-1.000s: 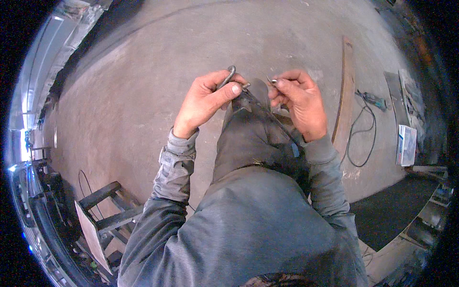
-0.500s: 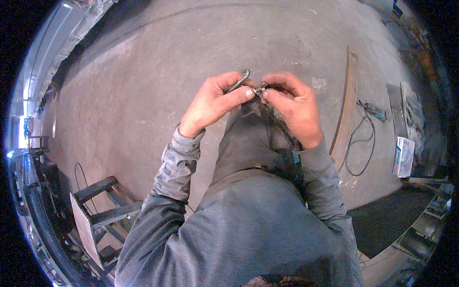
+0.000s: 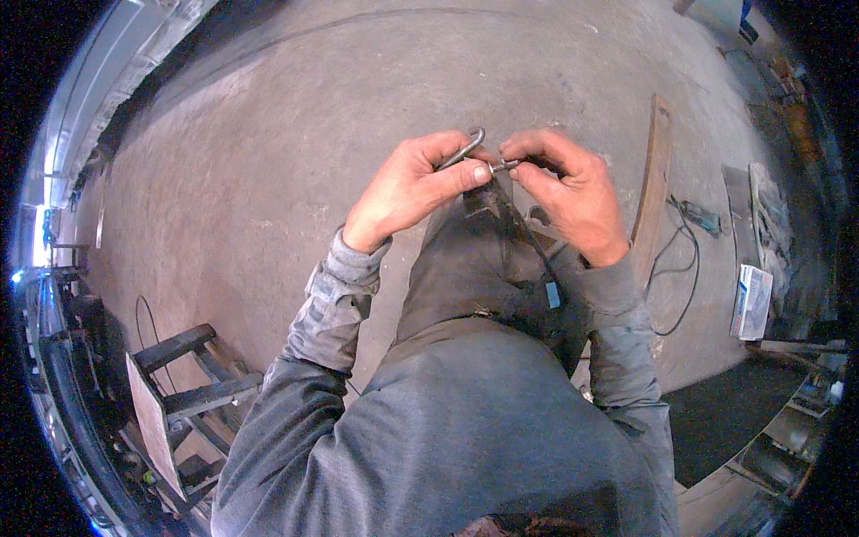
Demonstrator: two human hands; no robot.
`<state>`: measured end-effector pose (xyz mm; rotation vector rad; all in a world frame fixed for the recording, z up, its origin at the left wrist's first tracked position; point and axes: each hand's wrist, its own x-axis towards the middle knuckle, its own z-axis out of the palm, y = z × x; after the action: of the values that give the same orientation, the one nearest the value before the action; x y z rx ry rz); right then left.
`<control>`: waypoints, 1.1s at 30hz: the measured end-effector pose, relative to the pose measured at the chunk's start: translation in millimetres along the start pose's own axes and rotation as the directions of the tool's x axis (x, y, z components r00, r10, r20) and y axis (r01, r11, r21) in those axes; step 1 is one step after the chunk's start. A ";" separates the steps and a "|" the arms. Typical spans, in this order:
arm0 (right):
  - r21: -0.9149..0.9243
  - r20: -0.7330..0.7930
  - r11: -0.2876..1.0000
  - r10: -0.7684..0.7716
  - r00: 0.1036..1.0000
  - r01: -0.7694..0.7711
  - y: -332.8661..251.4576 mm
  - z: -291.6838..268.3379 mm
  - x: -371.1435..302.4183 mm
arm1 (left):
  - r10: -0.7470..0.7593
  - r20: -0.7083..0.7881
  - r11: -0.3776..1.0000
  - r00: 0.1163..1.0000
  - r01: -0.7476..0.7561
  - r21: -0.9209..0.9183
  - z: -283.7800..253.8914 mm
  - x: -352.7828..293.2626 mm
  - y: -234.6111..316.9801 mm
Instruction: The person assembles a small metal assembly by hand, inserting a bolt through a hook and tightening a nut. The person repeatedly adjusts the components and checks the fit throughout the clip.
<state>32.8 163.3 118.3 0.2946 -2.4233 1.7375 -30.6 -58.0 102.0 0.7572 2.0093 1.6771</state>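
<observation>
Gripping a bent metal rod [image 3: 477, 137] between thumb and curled fingers, the left hand [image 3: 410, 186] is closed, just above the person's dark trousers [image 3: 452, 259]. A small metal piece [image 3: 505, 166] juts from beside its thumb tip toward the right hand [image 3: 573, 190], whose fingers are bent with the tips at that piece's far end; whether they pinch it, I cannot tell. Right of the hands, a wooden plank [image 3: 651, 174] and a green power tool [image 3: 701, 217] lie on the floor [image 3: 268, 134].

Left hand [image 3: 403, 192] grips bent metal rod [image 3: 476, 138]; right hand [image 3: 577, 195] pinches small metal piece [image 3: 504, 166] beside left thumb [image 3: 480, 174]; plank [image 3: 654, 170] lies toward right edge of floor [image 3: 268, 161]
</observation>
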 end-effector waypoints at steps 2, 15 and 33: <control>-0.038 0.012 0.999 -0.030 0.999 0.030 -1.1 -2.7 0.1 | -0.031 0.009 1.000 0.999 0.031 0.002 0.2 0.1 0.9; -0.120 0.068 0.992 -0.038 0.997 0.046 -4.5 -16.4 4.5 | 0.016 0.044 1.000 0.999 -0.016 -0.010 2.8 4.9 5.1; -0.033 0.056 0.998 -0.056 0.997 0.058 0.6 -17.6 1.3 | -0.034 0.065 0.999 0.997 0.033 0.019 2.6 6.8 9.6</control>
<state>31.5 180.0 123.7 0.4082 -2.4549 1.6832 -32.8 -50.5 111.2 0.7707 1.9834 1.5971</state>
